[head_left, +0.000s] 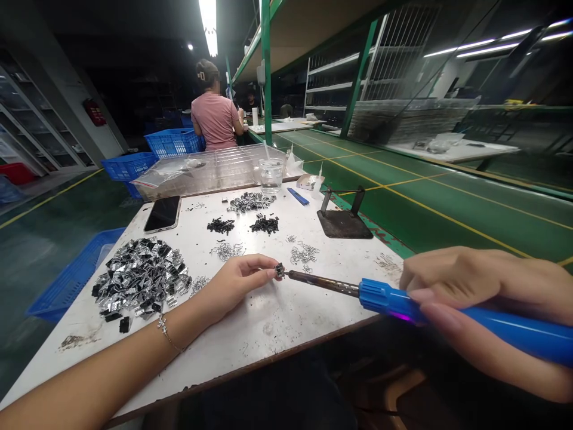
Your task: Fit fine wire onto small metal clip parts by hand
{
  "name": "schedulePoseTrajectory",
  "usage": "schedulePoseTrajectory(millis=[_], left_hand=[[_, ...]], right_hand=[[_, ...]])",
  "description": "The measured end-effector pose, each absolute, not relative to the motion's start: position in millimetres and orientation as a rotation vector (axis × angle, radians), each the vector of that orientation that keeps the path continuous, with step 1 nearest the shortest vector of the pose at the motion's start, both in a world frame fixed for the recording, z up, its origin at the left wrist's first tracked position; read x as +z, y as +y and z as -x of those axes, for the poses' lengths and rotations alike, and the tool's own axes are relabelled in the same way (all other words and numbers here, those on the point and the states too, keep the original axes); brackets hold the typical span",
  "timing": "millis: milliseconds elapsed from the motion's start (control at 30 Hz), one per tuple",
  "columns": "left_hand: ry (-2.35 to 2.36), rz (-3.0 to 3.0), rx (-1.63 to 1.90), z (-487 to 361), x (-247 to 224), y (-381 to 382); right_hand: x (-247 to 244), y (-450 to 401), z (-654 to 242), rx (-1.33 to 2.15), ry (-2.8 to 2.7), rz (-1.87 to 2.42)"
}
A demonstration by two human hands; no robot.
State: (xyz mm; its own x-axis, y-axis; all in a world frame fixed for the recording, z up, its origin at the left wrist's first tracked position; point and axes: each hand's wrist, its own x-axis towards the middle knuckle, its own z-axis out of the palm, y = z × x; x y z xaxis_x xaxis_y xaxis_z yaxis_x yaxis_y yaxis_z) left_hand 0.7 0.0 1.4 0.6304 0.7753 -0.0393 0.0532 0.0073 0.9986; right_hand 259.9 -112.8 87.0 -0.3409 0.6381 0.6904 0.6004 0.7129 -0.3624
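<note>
Between thumb and fingertips, my left hand (242,280) pinches a small black-and-silver component (280,270) just above the white tabletop (268,325). My right hand (470,292) is wrapped round the blue handle of a soldering iron (385,297). The iron's tip points left and is at the component's right side; whether it touches is too small to tell. Left of my left hand lies a large heap of black-and-silver components (143,275). Beyond it are small piles of thin metal pieces (305,254), black parts (264,224) and silver parts (251,202).
A dark metal iron stand (344,223) sits at the back right. A phone (162,214) lies at the back left, and a cup of clear liquid (270,176) stands behind the piles. Blue crates (174,143) are on the left. A person in pink (215,119) works further off.
</note>
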Motion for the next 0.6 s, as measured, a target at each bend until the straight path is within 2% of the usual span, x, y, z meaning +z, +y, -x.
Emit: schedulePoseTrajectory(millis=[600], left_hand=[[0.736,-1.483,0.642,0.0,2.4,0.1]], right_hand=[[90.7,-108.4,-257.4,0.062,-2.108,0.904]])
